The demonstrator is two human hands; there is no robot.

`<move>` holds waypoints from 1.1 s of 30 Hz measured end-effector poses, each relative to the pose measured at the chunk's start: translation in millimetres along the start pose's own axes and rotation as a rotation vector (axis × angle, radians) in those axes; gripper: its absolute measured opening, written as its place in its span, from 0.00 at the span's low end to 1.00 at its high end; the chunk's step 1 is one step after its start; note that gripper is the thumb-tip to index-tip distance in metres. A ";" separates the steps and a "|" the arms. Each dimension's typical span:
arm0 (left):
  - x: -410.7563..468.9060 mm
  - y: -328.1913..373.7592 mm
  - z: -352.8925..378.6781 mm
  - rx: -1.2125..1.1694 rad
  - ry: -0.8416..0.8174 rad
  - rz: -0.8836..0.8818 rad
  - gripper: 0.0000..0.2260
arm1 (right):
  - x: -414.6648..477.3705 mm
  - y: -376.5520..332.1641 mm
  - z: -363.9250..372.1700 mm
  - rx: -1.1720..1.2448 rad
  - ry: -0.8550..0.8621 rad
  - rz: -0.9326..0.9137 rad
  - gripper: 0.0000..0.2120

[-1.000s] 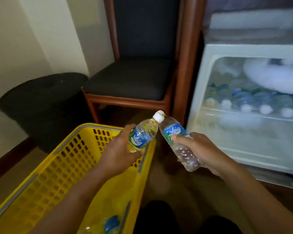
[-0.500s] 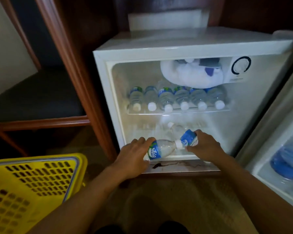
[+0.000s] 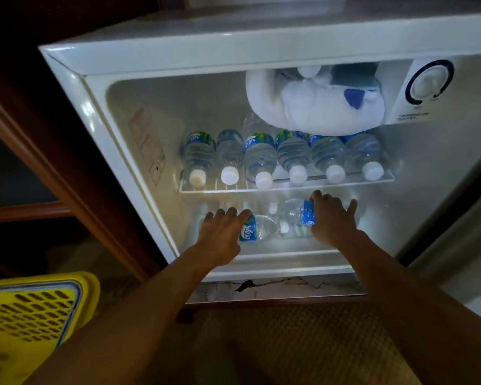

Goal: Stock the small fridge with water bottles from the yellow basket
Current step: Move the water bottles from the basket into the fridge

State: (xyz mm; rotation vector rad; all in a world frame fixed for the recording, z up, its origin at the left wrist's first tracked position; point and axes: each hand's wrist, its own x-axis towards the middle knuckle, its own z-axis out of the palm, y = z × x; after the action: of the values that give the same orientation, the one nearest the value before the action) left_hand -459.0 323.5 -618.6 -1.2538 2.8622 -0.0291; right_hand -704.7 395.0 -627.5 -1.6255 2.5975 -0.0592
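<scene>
Yellow basket (image 3: 34, 309) sits well behind my left hand (image 3: 220, 234), which curls round the base of the left bottle (image 3: 257, 232), cap pointing toward my right. Right bottle (image 3: 297, 212) lies just beyond, under my right hand (image 3: 333, 218), fingers draped over its label, thumb splayed: gripping or only pushing, I cannot tell. Both were at the fridge (image 3: 100, 112) lip half a second ago and now lie inside, so release comes next, I judge.

This is probably a hotel room: a small fridge (image 3: 156, 62) sits built into a dark wooden cabinet (image 3: 67, 151), minibar style, above woven carpet (image 3: 289, 345). On its shelf lies a neat row of identical water bottles (image 3: 261, 157), and a yellow basket (image 3: 25, 315) stands close by on the floor.
</scene>
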 end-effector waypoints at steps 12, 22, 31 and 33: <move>18.6 -10.8 18.5 0.033 0.070 -0.007 0.36 | 23.8 -0.6 9.4 -0.008 0.065 -0.085 0.34; 5.2 -2.8 19.5 0.071 0.081 -0.016 0.34 | 8.5 1.3 6.6 0.018 0.064 -0.090 0.37; 0.0 1.2 17.2 0.099 0.031 -0.018 0.34 | -1.9 2.7 6.0 -0.041 0.083 -0.112 0.38; -0.7 1.3 16.6 0.097 0.017 -0.016 0.35 | -2.0 2.1 7.6 -0.053 0.081 -0.117 0.39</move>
State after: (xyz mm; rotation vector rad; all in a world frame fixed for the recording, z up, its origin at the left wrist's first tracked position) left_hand -459.1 324.7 -635.2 -1.2648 2.8259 -0.1777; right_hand -705.1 397.8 -635.1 -1.8288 2.5808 -0.0654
